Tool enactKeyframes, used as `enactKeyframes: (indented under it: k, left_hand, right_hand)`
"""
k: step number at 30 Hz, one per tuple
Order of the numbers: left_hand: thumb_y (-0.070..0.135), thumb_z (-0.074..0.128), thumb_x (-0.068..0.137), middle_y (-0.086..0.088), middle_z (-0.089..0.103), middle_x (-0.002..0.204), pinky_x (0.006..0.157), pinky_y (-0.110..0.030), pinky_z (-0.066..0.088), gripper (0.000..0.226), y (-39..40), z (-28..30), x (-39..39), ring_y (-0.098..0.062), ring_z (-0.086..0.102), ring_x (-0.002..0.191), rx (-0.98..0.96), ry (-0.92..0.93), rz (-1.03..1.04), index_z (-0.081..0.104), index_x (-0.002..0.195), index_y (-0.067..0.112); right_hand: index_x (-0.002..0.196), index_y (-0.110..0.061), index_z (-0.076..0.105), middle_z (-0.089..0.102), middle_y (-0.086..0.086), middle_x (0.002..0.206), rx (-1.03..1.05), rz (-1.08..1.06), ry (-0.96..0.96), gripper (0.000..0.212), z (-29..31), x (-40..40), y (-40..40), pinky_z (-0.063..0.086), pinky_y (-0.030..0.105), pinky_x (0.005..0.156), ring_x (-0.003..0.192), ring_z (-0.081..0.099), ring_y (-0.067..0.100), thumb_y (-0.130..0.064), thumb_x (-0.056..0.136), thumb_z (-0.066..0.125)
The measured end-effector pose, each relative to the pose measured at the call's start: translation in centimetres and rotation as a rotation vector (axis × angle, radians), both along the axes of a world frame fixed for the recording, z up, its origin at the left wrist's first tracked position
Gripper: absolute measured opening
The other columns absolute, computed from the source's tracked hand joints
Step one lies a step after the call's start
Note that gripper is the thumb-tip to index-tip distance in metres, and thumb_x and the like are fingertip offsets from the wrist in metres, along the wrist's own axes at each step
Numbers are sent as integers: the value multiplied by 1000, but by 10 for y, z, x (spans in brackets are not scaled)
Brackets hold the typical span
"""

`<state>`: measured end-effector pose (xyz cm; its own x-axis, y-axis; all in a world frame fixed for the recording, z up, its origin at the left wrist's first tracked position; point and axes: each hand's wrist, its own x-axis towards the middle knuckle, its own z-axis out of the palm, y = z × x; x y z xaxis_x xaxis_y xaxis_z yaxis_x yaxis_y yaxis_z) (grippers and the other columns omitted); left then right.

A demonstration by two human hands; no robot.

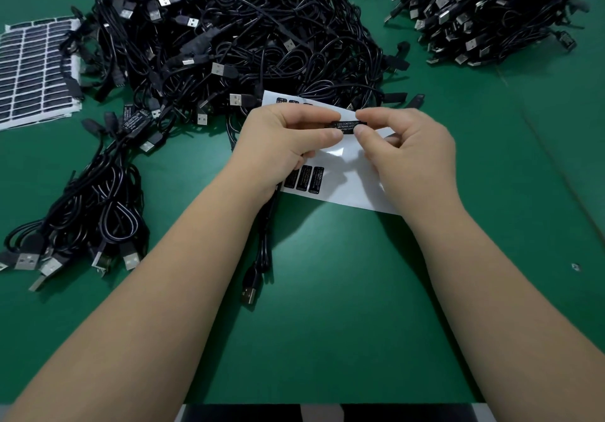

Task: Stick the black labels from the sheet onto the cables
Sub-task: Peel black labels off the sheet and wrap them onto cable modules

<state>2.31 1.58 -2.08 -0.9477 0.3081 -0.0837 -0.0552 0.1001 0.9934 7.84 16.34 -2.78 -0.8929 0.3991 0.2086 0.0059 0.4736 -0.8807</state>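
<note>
Now left hand [288,136], right hand [406,146] pinch label [348,126] ends.

Green matte tabletop [343,307] carries everything. Large tangled heap of black USB cables [235,38] at far centre; second heap of black cables with silver plugs [484,12] far right. Small bundle of black coiled cables [88,212] near left. White sheet stack of black labels [32,71] far left edge. White backing sheet with few black labels [330,182] at centre. Single black cable with USB plug [258,264] beside it.
</note>
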Motion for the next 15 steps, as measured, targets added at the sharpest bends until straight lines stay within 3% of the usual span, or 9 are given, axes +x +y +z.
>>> enactKeyframes:
  k: [2, 9, 15]
  left_hand:
    - [11, 79, 75, 11, 67, 63, 48, -12, 40, 18, 1, 0, 1, -1, 51, 51, -3, 16, 6, 76, 84, 27]
    - [9, 79, 76, 14, 67, 59, 48, -9, 40, 17, 7, 0, 6, 5, 55, 50, -23, 60, 61, 74, 86, 22]
    - [9, 78, 75, 11, 69, 63, 50, -12, 44, 18, 10, -2, 6, -1, 61, 59, -19, 55, 111, 74, 82, 25]
  right_hand:
    - [97, -36, 68, 57, -19, 91, 59, -9, 30, 16, 0, 1, -1, 38, 4, 68, 62, 52, -7, -23, 88, 66]
    - [83, -33, 61, 53, -22, 84, 165, -1, 48, 13, 2, 2, -3, 35, 2, 67, 66, 50, -12, -22, 88, 64]
    - [73, -40, 58, 60, -23, 73, -18, -1, 18, 25, 2, -2, -3, 38, 4, 63, 63, 52, -13, -21, 87, 67]
